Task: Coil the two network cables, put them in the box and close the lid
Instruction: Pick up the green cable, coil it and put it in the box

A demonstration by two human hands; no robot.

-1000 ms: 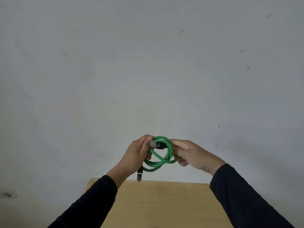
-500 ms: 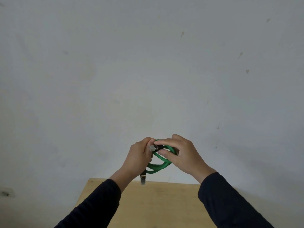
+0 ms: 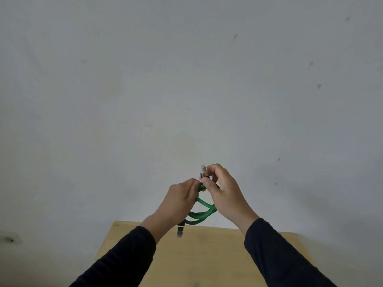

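Note:
A green network cable [image 3: 202, 214] is wound into small loops and held up in the air in front of the wall. My left hand [image 3: 178, 200] grips the top of the coil. My right hand [image 3: 224, 193] pinches one end just below its clear plug [image 3: 204, 171], which points upward above the coil. The other plug [image 3: 180, 229] dangles below my left wrist, over the table's far edge. The second cable and the box are out of view.
A light wooden table [image 3: 207, 255] fills the bottom centre, with its far edge against a plain grey-white wall [image 3: 186, 90]. A wall socket [image 3: 9, 238] sits low at the left edge.
My right hand has moved from the coil's right side over to its top, taken the free plug end and lifted it above the coil. The loops have tightened and both hands have drawn together.

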